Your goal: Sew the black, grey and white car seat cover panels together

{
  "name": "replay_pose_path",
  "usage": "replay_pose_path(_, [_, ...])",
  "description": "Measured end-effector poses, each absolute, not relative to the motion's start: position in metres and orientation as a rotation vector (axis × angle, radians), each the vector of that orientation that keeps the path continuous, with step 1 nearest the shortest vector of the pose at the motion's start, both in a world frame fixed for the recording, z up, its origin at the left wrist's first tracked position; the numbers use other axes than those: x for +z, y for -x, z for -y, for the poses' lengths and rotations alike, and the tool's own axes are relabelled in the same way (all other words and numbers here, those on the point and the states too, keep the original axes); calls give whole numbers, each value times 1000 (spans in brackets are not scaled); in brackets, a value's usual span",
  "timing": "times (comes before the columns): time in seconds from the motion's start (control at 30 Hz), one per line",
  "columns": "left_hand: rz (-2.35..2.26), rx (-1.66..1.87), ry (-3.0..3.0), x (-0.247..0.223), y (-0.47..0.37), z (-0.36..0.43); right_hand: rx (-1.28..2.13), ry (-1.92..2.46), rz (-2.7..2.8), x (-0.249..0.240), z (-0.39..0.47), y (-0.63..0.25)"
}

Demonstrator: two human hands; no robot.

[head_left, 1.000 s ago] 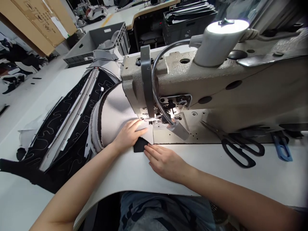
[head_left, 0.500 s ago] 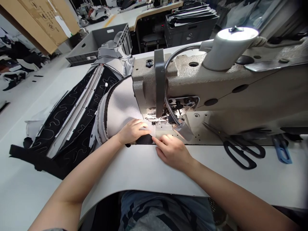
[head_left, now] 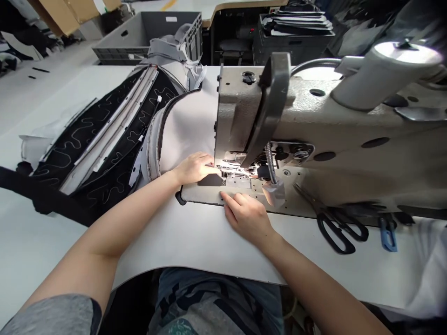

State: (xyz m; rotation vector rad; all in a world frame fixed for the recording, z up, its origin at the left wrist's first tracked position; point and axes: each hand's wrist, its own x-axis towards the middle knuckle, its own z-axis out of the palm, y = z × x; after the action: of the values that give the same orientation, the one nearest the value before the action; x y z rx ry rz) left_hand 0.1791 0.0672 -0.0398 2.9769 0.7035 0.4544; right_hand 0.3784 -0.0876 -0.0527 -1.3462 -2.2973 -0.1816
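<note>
A light grey fabric piece (head_left: pixel 188 123) with dark edging lies left of the sewing machine (head_left: pixel 240 107), its near edge running in by the presser foot. My left hand (head_left: pixel 195 168) is closed on that near edge, thumb toward the needle area, and a dark strip of the piece shows below the fingers. Part of the fabric is hidden behind the machine head. My right hand (head_left: pixel 247 216) rests at the front edge of the machine bed, index finger stretched out and the other fingers loosely bent. Nothing shows in it, and it is apart from the fabric.
Black-handled scissors (head_left: pixel 337 228) and a blue thread snipper (head_left: pixel 388 235) lie on the right. Black quilted pieces (head_left: pixel 84 135) with pale strips are heaped on the left. Behind stand a grey crate (head_left: pixel 118 44) and a dark bin (head_left: pixel 289 49) of stacked pieces.
My left hand and the fabric's near edge have moved forward, closer to the needle. My right index finger has come away from the fabric edge onto the bed. The camera view has shifted.
</note>
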Motion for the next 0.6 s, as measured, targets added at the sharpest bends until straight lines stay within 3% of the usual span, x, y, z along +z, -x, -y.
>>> replay_pose_path(0.6, [-923,639,-2718,-53,-183,-66,-129,1401,2334,-53,93,-375])
